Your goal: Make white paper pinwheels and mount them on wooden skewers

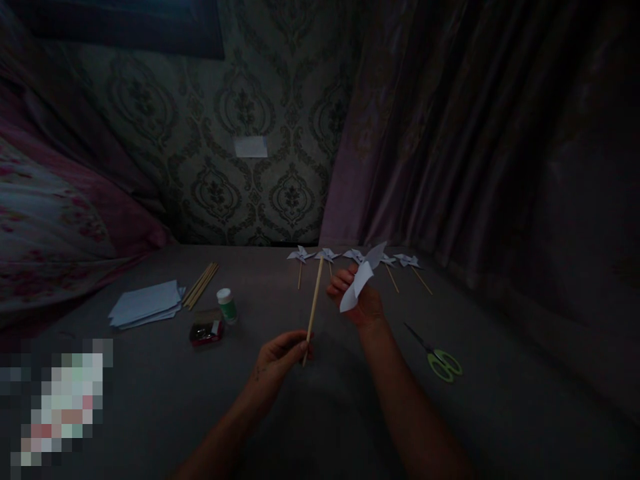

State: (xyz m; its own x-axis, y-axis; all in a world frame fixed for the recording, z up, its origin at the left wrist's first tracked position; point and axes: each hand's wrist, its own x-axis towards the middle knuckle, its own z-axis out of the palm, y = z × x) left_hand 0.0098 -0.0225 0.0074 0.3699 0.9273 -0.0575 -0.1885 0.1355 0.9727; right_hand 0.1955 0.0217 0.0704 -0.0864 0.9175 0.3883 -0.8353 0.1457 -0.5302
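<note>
My left hand (pixel 285 353) pinches a thin wooden stick (pixel 315 303) near its lower end, and the stick stands up at a slight tilt. To its right, my right hand (pixel 365 303) is raised with curled fingers and holds a white paper pinwheel (pixel 361 280). The pinwheel's blades hide part of that hand, and the exact grip cannot be made out. Stick and pinwheel are apart. Beyond the hands, several finished-looking pinwheels on sticks (pixel 300 255) lie in a row along the far side of the grey surface.
Scissors with green handles (pixel 443 365) lie at the right. On the left are a stack of white paper (pixel 147 303), several wooden sticks (pixel 201 285), a white-and-green bottle (pixel 227 305) and a small open box (pixel 206 330). Curtains (pixel 400 133) hang at the right.
</note>
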